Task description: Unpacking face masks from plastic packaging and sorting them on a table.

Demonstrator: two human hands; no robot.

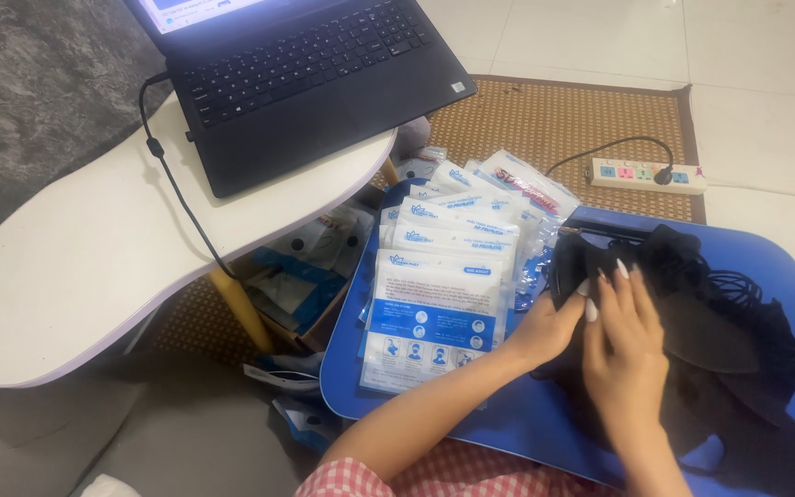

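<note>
A pile of black face masks [701, 313] with thin ear loops lies on the right part of a blue lap tray [517, 423]. My right hand [623, 345] rests flat on top of the pile, fingers stretched out. Beside it, my left hand [545, 327] grips the pile's left edge, its fingers partly hidden under the masks and my right hand. A fanned stack of white and blue mask packets [439, 304] covers the left part of the tray, just left of my left hand.
A white low table [75, 258] holds an open black laptop [315, 83] with a cable [172, 184] running off its edge. A cardboard box [301, 276] with more packets sits under the table. A white power strip [646, 175] lies on a woven mat [545, 120].
</note>
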